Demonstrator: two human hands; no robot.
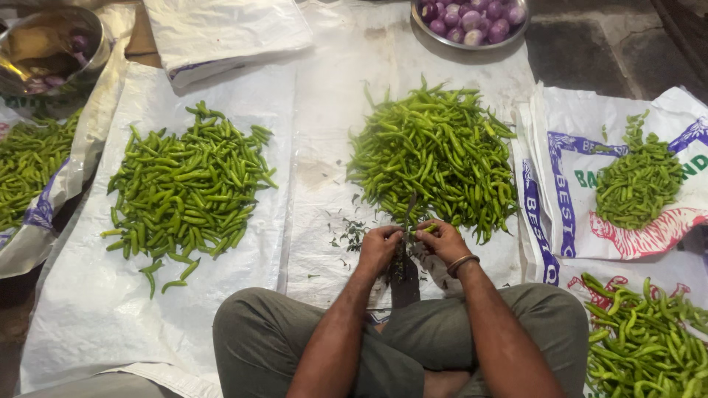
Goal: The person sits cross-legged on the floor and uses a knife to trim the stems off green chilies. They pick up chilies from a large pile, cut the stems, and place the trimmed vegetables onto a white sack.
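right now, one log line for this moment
left hand: pinching chilli | right hand: holding green chilli | upright blade between hands | chilli heap ahead

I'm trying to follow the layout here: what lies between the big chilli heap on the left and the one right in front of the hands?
In the head view, between the left chilli heap and the middle chilli heap lies bare white sacking, with only a few small green scraps.

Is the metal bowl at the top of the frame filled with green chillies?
No. The metal bowl holds purple onions, while the green chillies lie heaped on white sacks.
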